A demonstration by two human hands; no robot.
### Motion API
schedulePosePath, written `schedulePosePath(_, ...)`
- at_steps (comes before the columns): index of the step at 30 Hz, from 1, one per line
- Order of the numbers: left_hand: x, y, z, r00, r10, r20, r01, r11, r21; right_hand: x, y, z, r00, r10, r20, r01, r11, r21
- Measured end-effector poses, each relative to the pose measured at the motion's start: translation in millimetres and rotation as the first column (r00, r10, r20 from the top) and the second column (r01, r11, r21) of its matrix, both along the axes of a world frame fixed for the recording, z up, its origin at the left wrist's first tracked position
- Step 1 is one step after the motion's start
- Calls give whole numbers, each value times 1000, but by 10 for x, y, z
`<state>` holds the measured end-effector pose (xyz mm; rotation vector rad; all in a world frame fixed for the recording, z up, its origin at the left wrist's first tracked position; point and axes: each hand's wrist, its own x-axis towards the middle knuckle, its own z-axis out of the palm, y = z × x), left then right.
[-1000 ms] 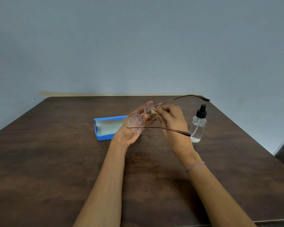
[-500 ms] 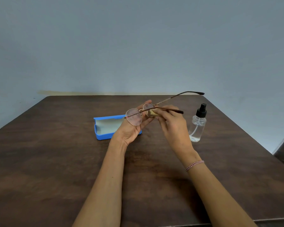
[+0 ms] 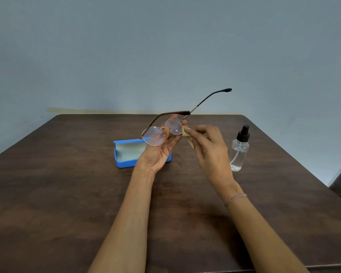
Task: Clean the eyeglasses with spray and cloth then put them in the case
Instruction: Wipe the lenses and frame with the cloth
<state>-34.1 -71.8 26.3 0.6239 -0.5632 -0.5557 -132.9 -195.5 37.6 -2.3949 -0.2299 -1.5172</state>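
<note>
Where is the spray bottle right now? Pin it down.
The spray bottle stands upright on the wooden table at the right of the head view, just beyond the right hand holding the cloth.

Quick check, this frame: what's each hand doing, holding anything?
Left hand: grip closed on the eyeglasses, raised above the table.
Right hand: grip pinched on the yellow cloth, at the edge of one lens.

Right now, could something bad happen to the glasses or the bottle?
Maybe. The left hand holds the eyeglasses in the air by the middle only, so a hard rub from the cloth in the right hand might bend or drop them. The right forearm is near the spray bottle and could knock it over.
</note>
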Motion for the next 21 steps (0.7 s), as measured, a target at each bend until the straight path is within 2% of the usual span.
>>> schedulePosePath(2,-3,-14,12,999,-15,50,14,1000,17,-16,34,9,999,33,33,-33,999,22)
schedulePosePath(5,-35,-39,29,996,-53,74,48,997,62,-10,78,-16,997,74,-22,-74,997,3)
schedulePosePath(8,-75,-57,54,992,-10,122,-4,994,112,-8,53,5,1000,-2,-20,3,1000,12)
schedulePosePath(10,-81,-58,65,989,1,151,-22,990,140,-14,2,36,999,-37,-25,39,997,70)
schedulePosePath(11,-90,-53,64,988,-10,156,-12,990,139,-22,-12,54,999,-17,-47,24,987,156)
schedulePosePath(13,-100,-35,69,993,-15,115,-1,991,133,-13,-28,82,990,109,-89,-58,893,445)
schedulePosePath(15,-97,-12,55,998,17,57,-25,990,138,-17,-29,127,956,283,-83,-136,674,726)
schedulePosePath(18,-83,24,69,999,43,6,-43,989,140,-48,-107,150,827,561,-41,-188,345,920)
schedulePosePath(19,-74,32,76,999,39,-4,-38,992,119,-65,-131,148,774,632,-43,-174,277,945)
schedulePosePath(20,-53,39,72,999,47,-9,-46,993,107,-70,-166,128,765,637,-98,-140,313,940)
schedulePosePath(21,-48,47,78,998,51,-25,-48,994,93,-67,-200,108,792,571,-218,-88,460,884)
